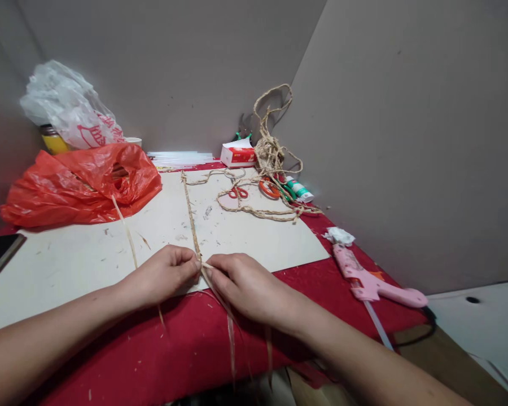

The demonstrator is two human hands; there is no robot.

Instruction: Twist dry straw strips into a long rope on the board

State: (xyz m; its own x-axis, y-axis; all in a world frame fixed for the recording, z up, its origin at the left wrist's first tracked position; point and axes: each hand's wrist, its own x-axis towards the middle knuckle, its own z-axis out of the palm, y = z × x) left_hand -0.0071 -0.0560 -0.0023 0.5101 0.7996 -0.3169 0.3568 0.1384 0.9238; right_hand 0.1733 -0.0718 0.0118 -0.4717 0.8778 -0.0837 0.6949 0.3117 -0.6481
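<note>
the straw cord (pixel 190 211) lies on the white board (pixel 275 242), going from near its far edge down to both hands. that long part looks twisted and done. loose strips (pixel 231 344) hang down in front of the red cloth (pixel 161 361), so there seems to be more left to twist. the left hand (pixel 165 277) pinches the cord's near end, and the right hand (pixel 245 287) pinches a strip just beside it. farther out are a heap of rope (pixel 270 155) and a red bag (pixel 46 186).
</note>
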